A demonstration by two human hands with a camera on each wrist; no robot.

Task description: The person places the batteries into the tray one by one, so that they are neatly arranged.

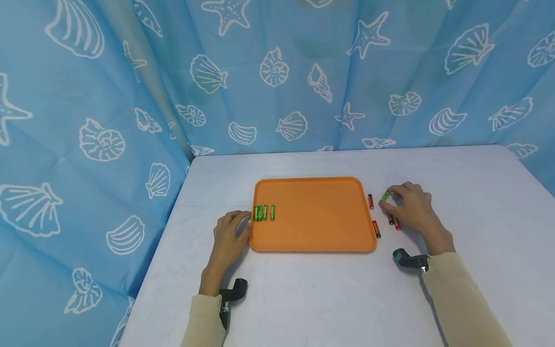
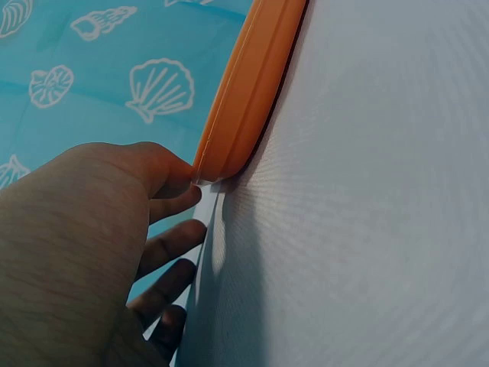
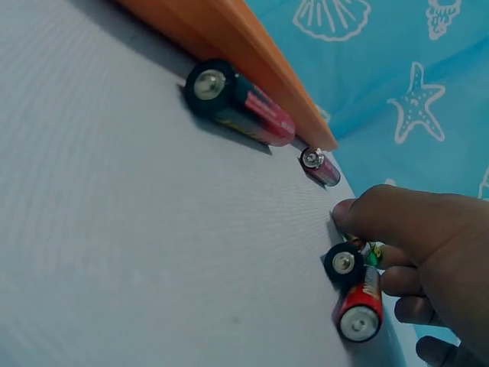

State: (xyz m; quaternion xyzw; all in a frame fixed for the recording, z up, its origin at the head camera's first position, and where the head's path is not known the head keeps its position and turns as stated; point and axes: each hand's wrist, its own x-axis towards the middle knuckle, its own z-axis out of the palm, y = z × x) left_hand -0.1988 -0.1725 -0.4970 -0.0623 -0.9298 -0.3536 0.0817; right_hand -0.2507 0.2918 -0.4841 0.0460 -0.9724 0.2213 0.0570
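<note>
My right hand pinches a green battery between thumb and index finger, to the right of the orange tray. In the right wrist view that green battery is mostly hidden behind the thumb. Two red and black batteries lie side by side under this hand. Nearer the tray's right edge are another red and black battery and a red one. My left hand holds the tray's left rim, thumb and index finger right at the edge. Several green batteries stand in a row inside the tray's left part.
A white cloth covers the table. Behind it and on the left hangs a blue curtain with white shells and starfish. Each wrist carries a small black camera.
</note>
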